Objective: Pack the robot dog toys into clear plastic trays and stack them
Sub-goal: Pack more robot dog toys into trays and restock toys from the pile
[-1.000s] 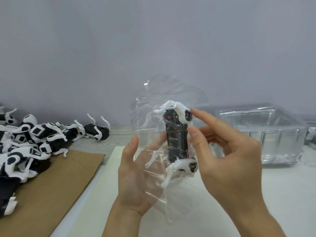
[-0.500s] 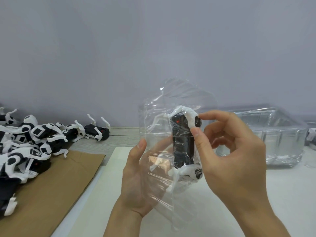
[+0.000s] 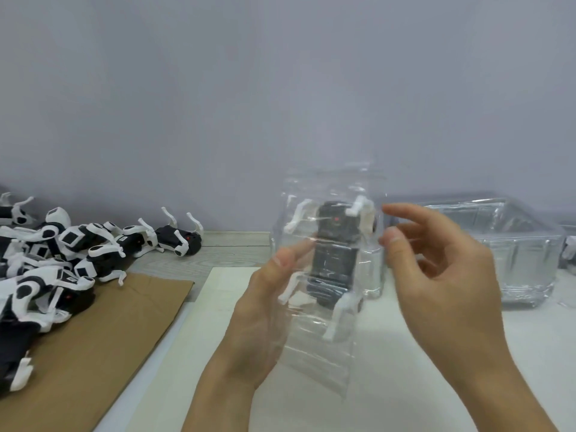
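Note:
A black and white robot dog toy (image 3: 335,254) sits upright inside a clear plastic tray (image 3: 314,353) held up over the table, legs spread to both sides. My left hand (image 3: 258,322) grips the tray from the left, thumb on the front and fingers behind the plastic. My right hand (image 3: 442,282) hovers just right of the tray's upper edge, with forefinger and thumb parted; it is blurred, and I cannot tell whether the fingertips touch the plastic.
A pile of several loose robot dog toys (image 3: 46,260) lies at the left on brown cardboard (image 3: 103,338). A stack of clear trays (image 3: 514,260) stands at the back right. A white board (image 3: 218,291) covers the table below my hands. A grey wall is behind.
My right hand has let go of the toy's top and drawn back to the right. The tray with the toy turned to face me more squarely and shifted slightly right.

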The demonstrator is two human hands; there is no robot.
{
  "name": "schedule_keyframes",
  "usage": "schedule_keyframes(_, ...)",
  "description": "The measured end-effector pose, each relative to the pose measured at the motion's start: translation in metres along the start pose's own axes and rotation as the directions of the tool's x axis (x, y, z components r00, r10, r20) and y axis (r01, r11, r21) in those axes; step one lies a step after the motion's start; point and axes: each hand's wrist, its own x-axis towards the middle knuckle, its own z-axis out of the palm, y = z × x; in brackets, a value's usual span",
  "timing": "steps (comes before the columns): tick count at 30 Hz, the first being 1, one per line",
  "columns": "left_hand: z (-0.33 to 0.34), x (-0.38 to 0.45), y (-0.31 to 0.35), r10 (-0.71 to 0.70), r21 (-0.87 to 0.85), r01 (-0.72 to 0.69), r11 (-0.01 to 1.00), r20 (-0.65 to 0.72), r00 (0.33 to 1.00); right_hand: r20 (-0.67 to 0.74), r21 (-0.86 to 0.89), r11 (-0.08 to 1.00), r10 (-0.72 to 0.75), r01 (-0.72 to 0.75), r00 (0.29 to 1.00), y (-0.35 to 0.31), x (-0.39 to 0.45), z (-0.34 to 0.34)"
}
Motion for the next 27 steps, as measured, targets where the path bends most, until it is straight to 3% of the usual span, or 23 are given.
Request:
schedule_keyframes(4,-0.004,-0.001,0.012,0.022,0.425,-0.046,0.904,0.062,0.998,-0.121,0.232,0.952,0.234,-0.202,0.965,0.000,0.011,-0.019)
schedule_keyframes(7,-0.005,-0.003,0.016,0.005,0.703,-0.015,0.711,0.017,1.000,-0.057,0.290,0.880,0.407,-0.375,0.911,0.001,0.019,-0.037)
schedule_keyframes(10,0.003,-0.007,0.020,-0.049,0.850,-0.014,0.526,0.047,0.998,0.071,0.011,0.884,0.465,-0.467,0.882,0.002,0.023,-0.048)
schedule_keyframes(13,0.013,-0.010,0.025,-0.120,0.899,-0.034,0.437,0.095,0.988,0.228,-0.269,0.815,0.572,-0.513,0.788,-0.004,0.019,-0.052)
schedule_keyframes(16,0.019,-0.013,0.023,-0.230,0.934,-0.019,0.357,0.107,0.967,0.307,-0.446,0.766,0.617,-0.463,0.725,-0.012,0.014,-0.049)
schedule_keyframes(20,0.032,-0.010,0.013,-0.317,0.955,-0.008,0.297,0.106,0.943,0.323,-0.690,0.669,0.626,-0.276,0.710,0.000,0.009,-0.043)
schedule_keyframes(22,0.033,-0.008,0.008,-0.303,0.952,-0.021,0.304,0.118,0.946,0.259,-0.711,0.642,0.619,-0.288,0.741,0.012,0.008,-0.043)
schedule_keyframes(25,0.026,-0.003,0.006,-0.195,0.898,0.046,0.438,0.045,0.980,0.161,-0.679,0.641,0.605,-0.358,0.780,0.024,0.007,-0.045)
schedule_keyframes(27,0.020,0.002,0.003,-0.034,0.885,0.116,0.451,-0.113,0.993,0.129,-0.684,0.635,0.589,-0.358,0.798,0.028,0.007,-0.046)
